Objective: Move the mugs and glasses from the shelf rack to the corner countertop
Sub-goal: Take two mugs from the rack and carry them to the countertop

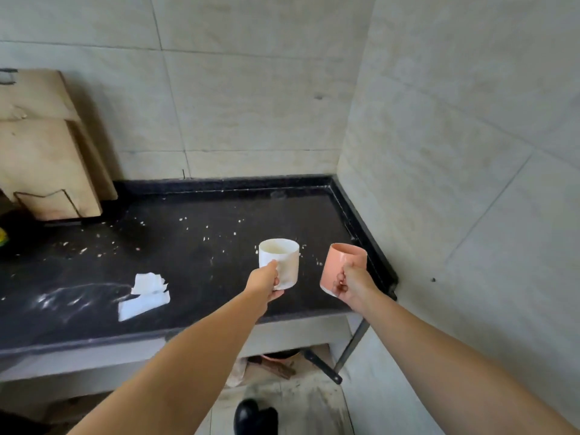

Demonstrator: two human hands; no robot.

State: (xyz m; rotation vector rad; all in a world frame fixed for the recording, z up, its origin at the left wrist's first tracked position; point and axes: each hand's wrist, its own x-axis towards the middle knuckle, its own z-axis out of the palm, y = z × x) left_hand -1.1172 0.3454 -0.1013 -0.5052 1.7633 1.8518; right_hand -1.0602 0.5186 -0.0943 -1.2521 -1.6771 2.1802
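Two mugs were carried at once — a white cylindrical ceramic mug (280, 262) with the left hand (264, 279) closed around its handle side, and a salmon-pink ceramic mug (343, 267) with the right hand (350, 285) curled shut on its handle. Both hung mouth-up over the near right part of the black stone corner countertop (194, 246), the white one upright, the pink one tilted leftward. The corner lay ahead and rightward — nearer the right hand, which probably needed only to lower.

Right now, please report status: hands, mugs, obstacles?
Left hand holds white mug. Right hand holds pink mug. Both above countertop. Crumpled paper left, clear.
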